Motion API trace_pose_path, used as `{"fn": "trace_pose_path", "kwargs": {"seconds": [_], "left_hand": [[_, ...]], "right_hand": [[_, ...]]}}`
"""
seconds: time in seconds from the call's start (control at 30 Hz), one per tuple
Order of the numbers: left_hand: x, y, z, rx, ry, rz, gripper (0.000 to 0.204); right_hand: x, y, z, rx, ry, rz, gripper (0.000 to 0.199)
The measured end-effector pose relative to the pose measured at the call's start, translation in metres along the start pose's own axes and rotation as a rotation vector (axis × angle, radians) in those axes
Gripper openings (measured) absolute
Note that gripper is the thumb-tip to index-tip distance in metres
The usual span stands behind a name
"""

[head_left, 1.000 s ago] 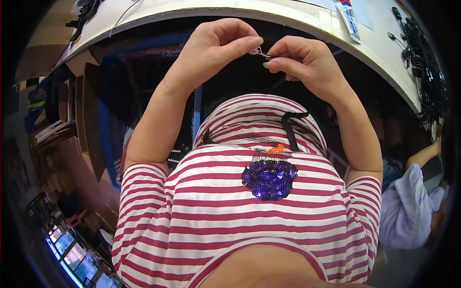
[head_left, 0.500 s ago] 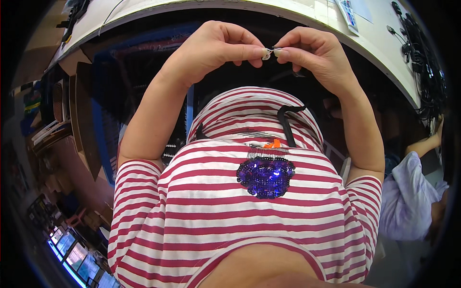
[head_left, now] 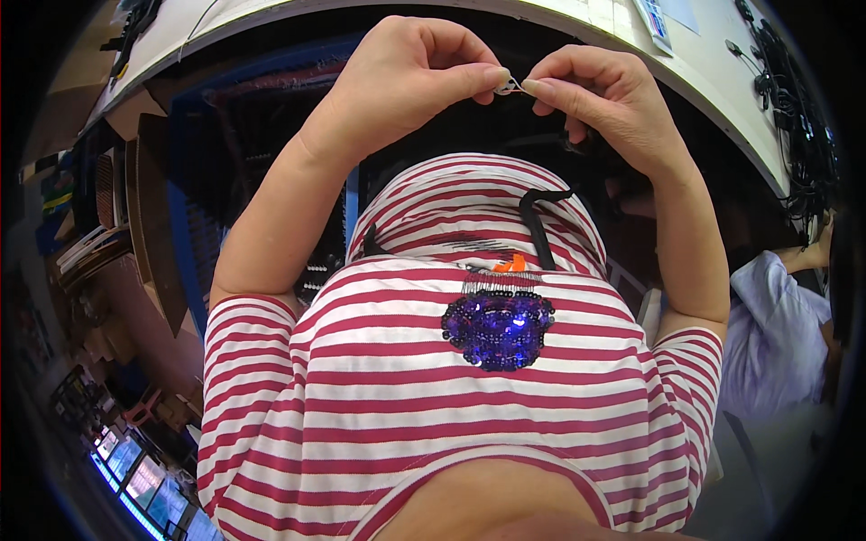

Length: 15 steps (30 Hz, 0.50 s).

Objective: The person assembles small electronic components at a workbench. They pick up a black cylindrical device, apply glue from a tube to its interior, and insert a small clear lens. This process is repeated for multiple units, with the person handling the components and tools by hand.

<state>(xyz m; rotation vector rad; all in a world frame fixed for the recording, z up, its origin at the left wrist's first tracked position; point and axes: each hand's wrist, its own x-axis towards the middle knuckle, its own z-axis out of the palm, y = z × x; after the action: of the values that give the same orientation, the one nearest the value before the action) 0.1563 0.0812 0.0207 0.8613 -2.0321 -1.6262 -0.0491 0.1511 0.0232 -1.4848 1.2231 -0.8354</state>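
Note:
Both my hands are raised close together in front of the table edge. Between thumb and index finger, my left hand (head_left: pixel 406 77) pinches a small whitish piece (head_left: pixel 505 88), mostly hidden by the fingertips. A thin pale wire-like strand (head_left: pixel 518 87) runs from it to my right hand (head_left: pixel 613 99), whose thumb and index finger are pinched on its other end. Something dark (head_left: pixel 577 144) shows below the curled fingers of the right hand, too dim to make out.
A white table (head_left: pixel 541 22) curves along the top, with a bundle of black cables (head_left: pixel 794 135) and a tube-like package (head_left: pixel 653 25) at its right. A blue crate (head_left: pixel 189 198) stands beneath at the left, near cardboard (head_left: pixel 153 225). At the right a person in a pale top (head_left: pixel 771 334) is close by.
My left hand has moved slightly up, and its wrist has turned. The right hand has shifted a little to the right, and both still pinch the small piece and strand.

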Motion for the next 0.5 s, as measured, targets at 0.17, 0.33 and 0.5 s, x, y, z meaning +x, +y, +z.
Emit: {"fn": "trace_pose_path", "kwargs": {"seconds": [0.17,0.33,0.5], "left_hand": [[0.0013,-0.0009,-0.0001,0.064,0.021,0.008,0.018],[0.0026,-0.0020,0.0013,0.075,0.031,0.017,0.019],[0.0052,-0.0007,0.0011,0.071,0.018,0.037,0.018]], "right_hand": [[-0.0033,-0.0020,0.0021,-0.104,0.027,-0.057,0.015],[-0.0045,0.0011,0.0040,-0.259,0.052,-0.127,0.015],[-0.0024,0.0006,0.0031,-0.106,0.038,-0.064,0.018]]}}
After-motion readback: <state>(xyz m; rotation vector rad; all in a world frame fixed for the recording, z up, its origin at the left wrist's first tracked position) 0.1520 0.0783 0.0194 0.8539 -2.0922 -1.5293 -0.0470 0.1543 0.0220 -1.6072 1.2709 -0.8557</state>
